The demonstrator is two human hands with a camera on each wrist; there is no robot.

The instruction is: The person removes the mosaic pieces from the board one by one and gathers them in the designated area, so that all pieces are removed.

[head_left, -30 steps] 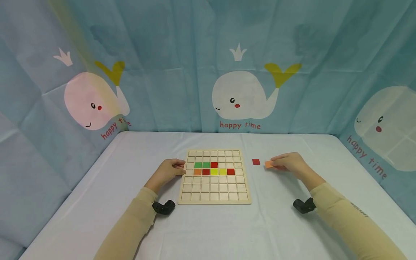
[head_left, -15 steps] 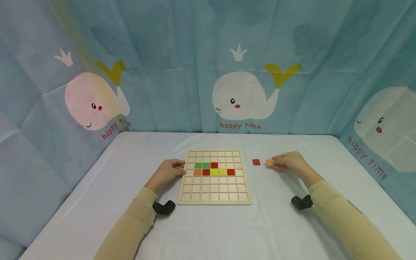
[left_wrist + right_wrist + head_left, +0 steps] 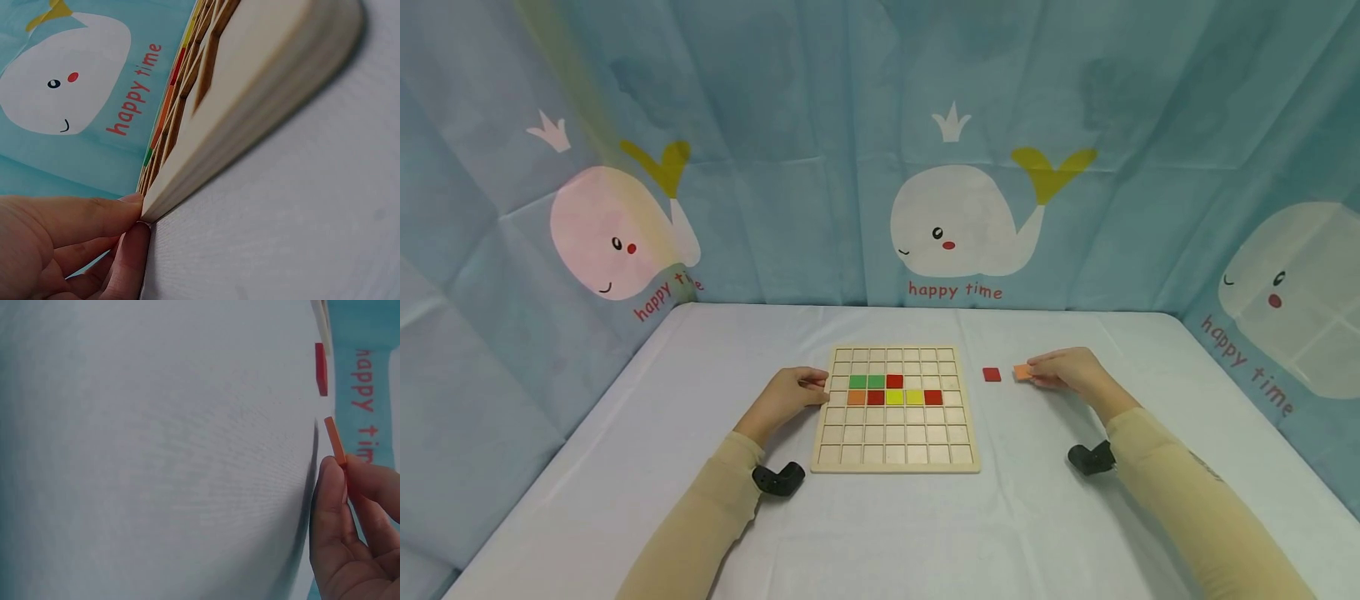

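A square wooden grid board [image 3: 895, 470] lies flat on the white table, with green, red, orange and yellow tiles in two of its rows. My left hand [image 3: 787, 397] holds the board at its left edge; thumb and fingertip meet that edge in the left wrist view. To the right of the board, my right hand [image 3: 1070, 371] pinches an orange square tile [image 3: 1021, 373] between thumb and fingers. The right wrist view shows this orange tile [image 3: 335, 439] edge-on, raised off the cloth. A loose red tile [image 3: 992, 375] lies between it and the board.
Behind the table hangs a blue curtain [image 3: 790, 225] printed with whales. Each wrist carries a black device, the left one [image 3: 778, 479] near the board's lower left corner, the right one [image 3: 1091, 458] above the cloth.
My right hand has shifted slightly away toward the far side with the orange tile, which is now about level with the red tile. The left hand and board stay put.
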